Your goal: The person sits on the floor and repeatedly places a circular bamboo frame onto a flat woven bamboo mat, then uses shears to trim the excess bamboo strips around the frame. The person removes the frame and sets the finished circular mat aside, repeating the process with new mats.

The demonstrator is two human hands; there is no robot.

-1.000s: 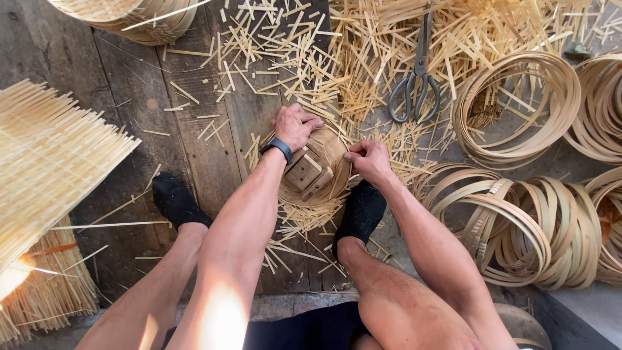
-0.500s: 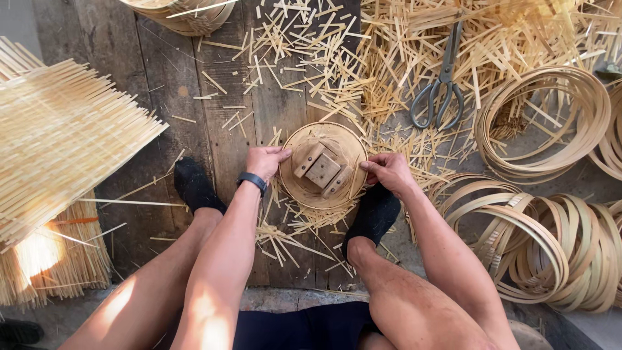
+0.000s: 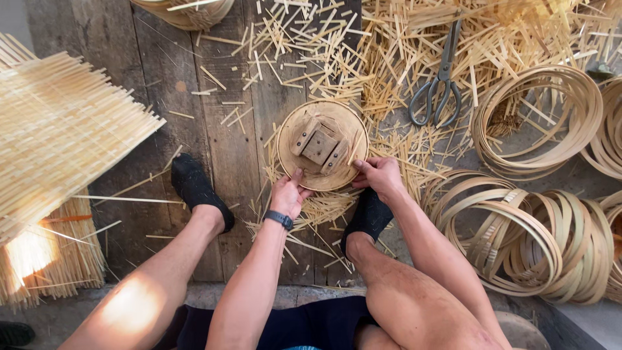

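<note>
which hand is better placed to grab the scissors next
Right, probably. The scissors lie up and to the right of the round wooden disc; the right hand grips that side's edge, while the left hand sits lower left and would cross over.

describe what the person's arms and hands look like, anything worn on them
Both arms are bare, with no sleeves and no gloves. The left hand has a dark band with a small dark face, like a watch or tracker, at the wrist. The right hand and wrist wear nothing.
</note>
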